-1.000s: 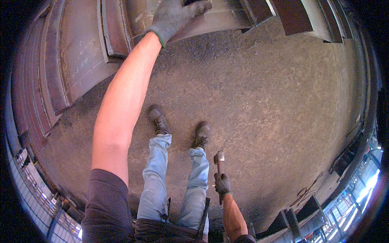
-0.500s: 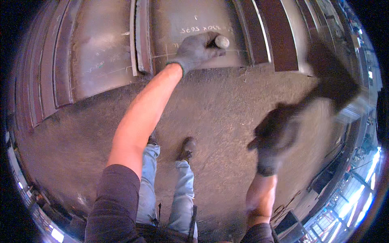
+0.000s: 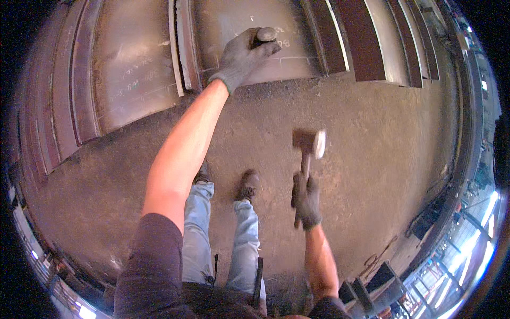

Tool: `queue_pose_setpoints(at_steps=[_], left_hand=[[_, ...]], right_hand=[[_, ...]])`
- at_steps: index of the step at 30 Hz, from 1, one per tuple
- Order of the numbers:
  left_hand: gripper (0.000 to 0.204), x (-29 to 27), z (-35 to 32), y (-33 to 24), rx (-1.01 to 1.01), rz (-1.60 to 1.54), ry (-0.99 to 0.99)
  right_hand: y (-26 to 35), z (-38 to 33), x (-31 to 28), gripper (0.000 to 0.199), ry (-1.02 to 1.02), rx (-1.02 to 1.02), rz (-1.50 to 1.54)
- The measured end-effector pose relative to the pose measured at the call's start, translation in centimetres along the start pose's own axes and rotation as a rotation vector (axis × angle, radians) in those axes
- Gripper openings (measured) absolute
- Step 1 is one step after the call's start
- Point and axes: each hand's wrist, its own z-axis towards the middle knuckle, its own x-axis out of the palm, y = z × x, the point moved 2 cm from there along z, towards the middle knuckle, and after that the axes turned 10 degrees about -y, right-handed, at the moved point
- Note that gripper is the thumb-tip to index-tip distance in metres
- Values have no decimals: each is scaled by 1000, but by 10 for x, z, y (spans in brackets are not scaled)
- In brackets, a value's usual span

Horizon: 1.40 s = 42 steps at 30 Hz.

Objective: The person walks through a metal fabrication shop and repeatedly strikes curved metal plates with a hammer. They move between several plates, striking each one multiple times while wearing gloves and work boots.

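My left hand (image 3: 244,56), in a dark grey work glove, reaches forward and is closed around a short metal punch (image 3: 264,36) held upright on a rusty steel plate (image 3: 249,32) marked with chalk lines. My right hand (image 3: 306,200), also gloved, grips the wooden handle of a hammer (image 3: 309,144) held out over the dirt floor, its head pointing away from me and slightly blurred. The hammer is well short of the punch, lower and to its right.
Steel plates with welded upright ribs (image 3: 183,48) lie side by side across the far side. Dark flat bars (image 3: 366,37) rest at the upper right. My boots (image 3: 247,184) stand on the gritty floor (image 3: 372,159). Metal frames (image 3: 382,282) sit at lower right.
The hammer has come down from a raised, blurred swing at the right to a lower spot near my legs. My left hand stays on the punch, now seen higher up the plate.
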Motion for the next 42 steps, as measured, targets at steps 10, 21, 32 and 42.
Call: queue_pose_setpoints(at_steps=[10, 21, 32, 42], left_hand=[[41, -25, -3, 18, 19, -54, -35], [28, -28, -27, -12, 29, 191, -195], [52, -37, -21, 2, 205, 415, -205], [51, -41, -22, 2, 269, 518, -227]], right_hand=[[-267, -70, -4, 50, 84, 617, -202], [-332, -69, -7, 48, 176, 618, -355], [-319, -44, 7, 46, 115, 590, -289], [-323, -43, 16, 48, 142, 604, -311]])
